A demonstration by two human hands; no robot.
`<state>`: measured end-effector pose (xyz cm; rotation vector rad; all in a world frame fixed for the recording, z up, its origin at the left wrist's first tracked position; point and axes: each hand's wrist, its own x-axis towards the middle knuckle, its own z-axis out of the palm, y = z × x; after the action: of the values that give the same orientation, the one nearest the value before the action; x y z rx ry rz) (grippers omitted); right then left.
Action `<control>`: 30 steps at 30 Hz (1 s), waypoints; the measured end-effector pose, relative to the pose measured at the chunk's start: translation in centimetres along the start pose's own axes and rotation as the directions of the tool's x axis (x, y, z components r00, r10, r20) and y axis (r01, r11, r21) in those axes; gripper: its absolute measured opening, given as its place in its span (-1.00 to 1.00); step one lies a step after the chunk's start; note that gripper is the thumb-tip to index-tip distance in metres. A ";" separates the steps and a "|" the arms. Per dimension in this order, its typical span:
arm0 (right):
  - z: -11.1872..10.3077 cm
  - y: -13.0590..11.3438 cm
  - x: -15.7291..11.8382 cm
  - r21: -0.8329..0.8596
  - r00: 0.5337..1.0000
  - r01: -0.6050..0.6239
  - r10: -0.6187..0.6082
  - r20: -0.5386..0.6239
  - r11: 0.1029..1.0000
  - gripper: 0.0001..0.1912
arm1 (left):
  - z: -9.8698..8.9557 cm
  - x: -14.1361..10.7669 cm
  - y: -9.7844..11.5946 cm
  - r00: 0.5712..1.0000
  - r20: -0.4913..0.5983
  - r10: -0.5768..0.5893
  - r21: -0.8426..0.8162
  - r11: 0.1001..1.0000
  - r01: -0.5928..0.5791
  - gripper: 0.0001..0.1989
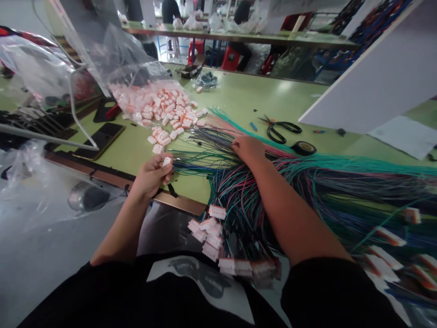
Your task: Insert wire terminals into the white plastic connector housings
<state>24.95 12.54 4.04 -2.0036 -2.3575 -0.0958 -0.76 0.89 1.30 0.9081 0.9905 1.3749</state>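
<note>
My left hand [152, 176] pinches a small white connector housing [167, 161] between thumb and fingers at the table's front edge. Just right of it lie the tips of green and blue wires [194, 163]. My right hand [250, 148] is over the spread wire bundles, its fingers curled and pinched together at the dark grey wires [218, 139]; how many wires are in the pinch cannot be made out. Pink wires [232, 128] and teal wires [341, 163] run beyond and to the right. Finished-looking wire ends with white and orange connectors [213, 234] hang over the front edge.
Loose connector housings [167, 107] spill from a clear plastic bag [126, 59]. Black-handled scissors [282, 129] and a roll of black tape [303, 148] lie behind the wires. A phone-like dark slab [99, 140] is at left. A white panel [372, 68] slants at right. People sit farther back.
</note>
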 end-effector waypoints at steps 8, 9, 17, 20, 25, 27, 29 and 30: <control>0.0 -1.0 0.0 -0.024 0.999 -0.031 0.032 0.015 0.999 -0.65 | -0.1 0.1 -0.2 0.999 -0.014 -0.031 0.006 1.000 0.031 -0.56; 0.0 -0.9 0.0 -0.007 0.999 -0.041 0.041 0.016 0.999 -0.65 | -0.2 0.1 -0.2 1.000 -0.012 -0.028 0.006 1.000 0.028 -0.56; -0.6 -0.1 0.3 0.343 0.933 -0.216 0.297 -0.205 0.914 -0.58 | 0.0 0.2 -0.3 1.000 -0.009 -0.012 -0.012 1.000 0.012 -0.57; -1.1 -0.6 0.0 0.309 0.982 -0.071 0.120 -0.142 0.948 -0.66 | 0.0 0.3 -0.4 1.000 -0.031 -0.008 -0.028 1.000 0.007 -0.56; -3.0 1.0 0.0 0.271 0.959 -0.149 0.206 -0.193 0.951 -0.75 | 0.1 0.4 -0.2 0.999 -0.030 -0.037 -0.090 0.995 0.034 -0.58; -3.8 1.8 0.0 0.498 0.874 -0.237 0.407 -0.265 0.834 -0.74 | 0.1 0.4 0.1 0.997 -0.022 -0.069 -0.122 0.990 0.066 -0.63; -4.4 1.8 -0.1 0.652 0.854 -0.229 0.471 -0.222 0.723 -0.74 | 0.1 0.3 0.3 0.995 -0.006 -0.104 -0.154 0.983 0.102 -0.67; -4.7 1.5 -0.2 0.649 0.891 -0.214 0.418 -0.178 0.731 -0.76 | 0.1 0.3 0.3 0.993 0.008 -0.115 -0.171 0.979 0.115 -0.69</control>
<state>26.50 12.22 8.69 -1.8388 -1.5311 0.3105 -0.78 1.24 1.60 0.7106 0.8973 1.3405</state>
